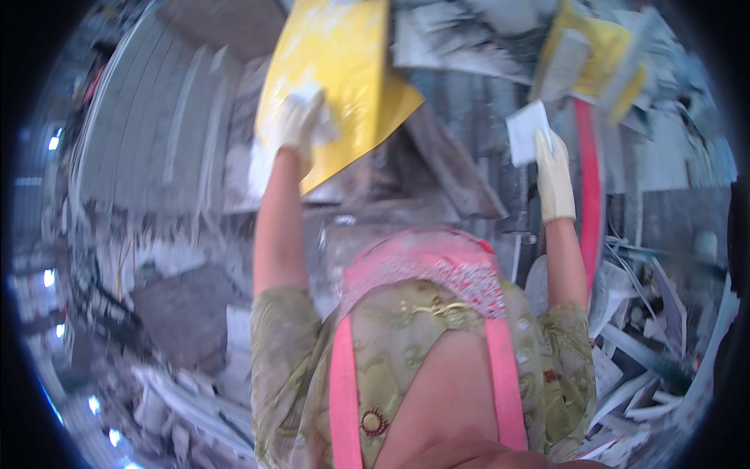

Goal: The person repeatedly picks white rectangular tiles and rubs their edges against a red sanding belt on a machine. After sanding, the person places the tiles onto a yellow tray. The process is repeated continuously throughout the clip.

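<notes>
My left hand [299, 129], in a cream glove, is over a glossy yellow sheet [351, 86] with whitish smears on it. A white, crumpled cloth [326, 129] shows at its fingers, which are blurred by motion; the hand appears closed on it. Off to the right, my right hand [555, 180], gloved the same way, grips a thin white rectangular piece [529, 133] between thumb and fingers. The yellow sheet is bent, with a lower flap reaching right, and rests on a grey, dusty surface.
A grey slatted panel [141, 125] stands at the left. Another yellow piece [605, 59] lies far right, above a long red strip [587, 195]. White and grey scraps [461, 39] fill the far side; more offcuts [641, 391] are heaped at the lower right.
</notes>
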The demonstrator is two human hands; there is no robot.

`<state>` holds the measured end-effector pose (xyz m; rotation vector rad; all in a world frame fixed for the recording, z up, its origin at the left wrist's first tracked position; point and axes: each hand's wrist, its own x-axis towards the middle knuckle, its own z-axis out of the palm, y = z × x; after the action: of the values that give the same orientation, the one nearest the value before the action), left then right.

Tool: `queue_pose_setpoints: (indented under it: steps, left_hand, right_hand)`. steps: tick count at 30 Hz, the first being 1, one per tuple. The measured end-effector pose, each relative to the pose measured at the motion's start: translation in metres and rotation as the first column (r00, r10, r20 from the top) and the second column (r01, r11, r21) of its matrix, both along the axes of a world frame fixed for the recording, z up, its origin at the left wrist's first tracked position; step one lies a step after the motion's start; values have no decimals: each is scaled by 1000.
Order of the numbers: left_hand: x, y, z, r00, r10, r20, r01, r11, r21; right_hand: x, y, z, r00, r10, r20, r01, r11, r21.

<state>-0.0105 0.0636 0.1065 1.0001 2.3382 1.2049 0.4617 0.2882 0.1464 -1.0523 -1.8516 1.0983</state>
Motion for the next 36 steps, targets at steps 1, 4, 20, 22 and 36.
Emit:
queue_pose_setpoints:
  steps: [1,4,20,22,36]
  left_hand:
    - [12,-2,8,998,0,64,-3,999,41]
    - [47,7,44,933,302,195,-292,953,-79]
    - [49,2,74,960,254,118,-233,958,-166]
    - [50,1,74,966,247,78,-231,958,-171]
    - [26,6,87,959,141,-246,-254,812,-525]
  right_hand:
    - [-49,-14,-12,992,31,-120,-41,996,-85]
    - [-170,-59,-35,966,145,-213,-171,979,-110]
    - [-300,-101,-40,711,598,371,-692,690,214]
    - [-305,-100,-41,778,544,313,-628,670,396]
    - [-306,-95,-38,680,595,429,-730,604,320]
